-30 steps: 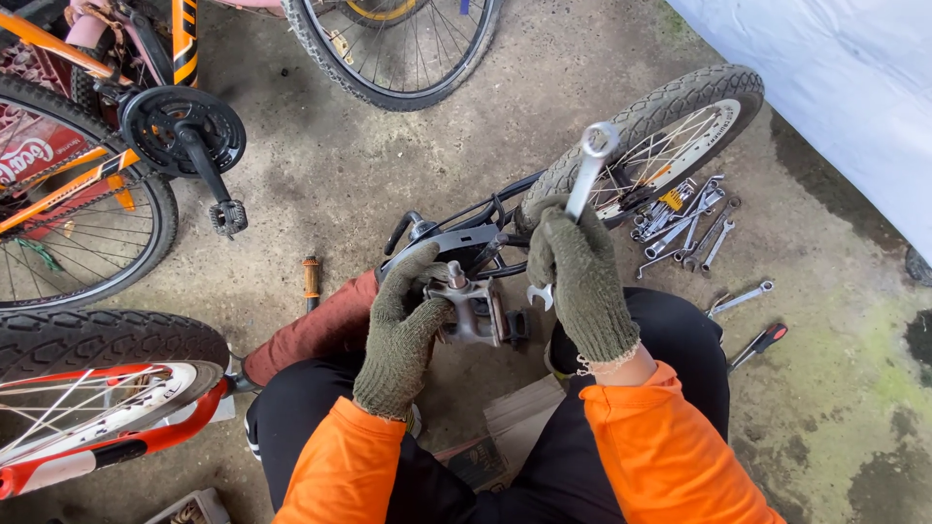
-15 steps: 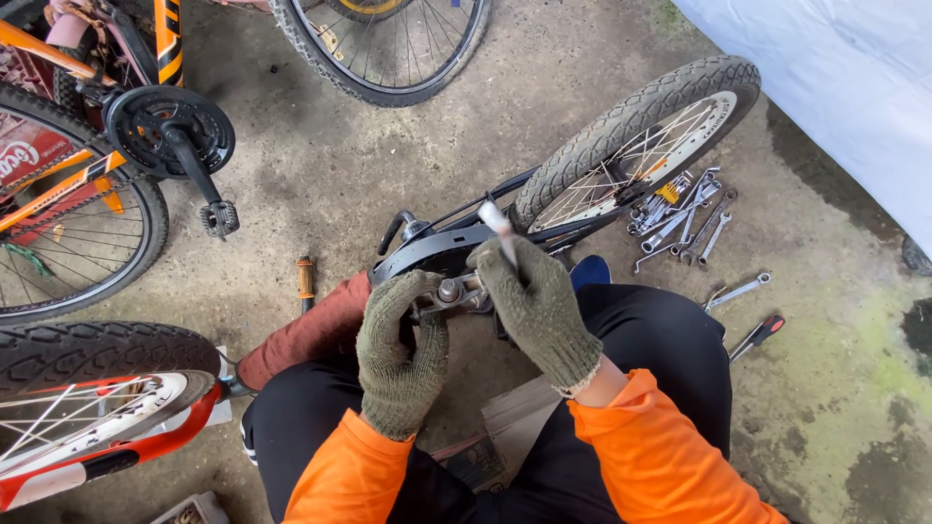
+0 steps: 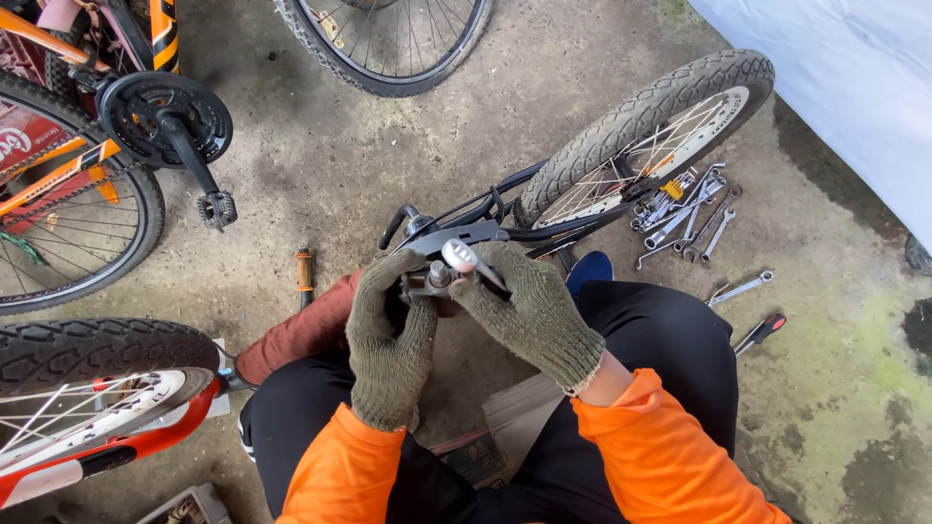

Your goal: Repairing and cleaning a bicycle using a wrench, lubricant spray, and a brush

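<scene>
Orange sleeves (image 3: 649, 456) and black trousers (image 3: 680, 349) sitting nearest the camera. Left hand (image 3: 388, 335), gloved, fingers curling closed around a small metal bike part (image 3: 424, 281), gripping it over the lap. Right hand (image 3: 532, 312), gloved, fingers wrapping tight on a silver wrench (image 3: 464, 260), its head sitting on that part. Just beyond, black bike frame (image 3: 466, 233) lying on concrete, its wheel (image 3: 649, 126) further right. Loose wrenches (image 3: 689, 209) lying beside the wheel. Orange bike crank (image 3: 165, 118) showing far left.
</scene>
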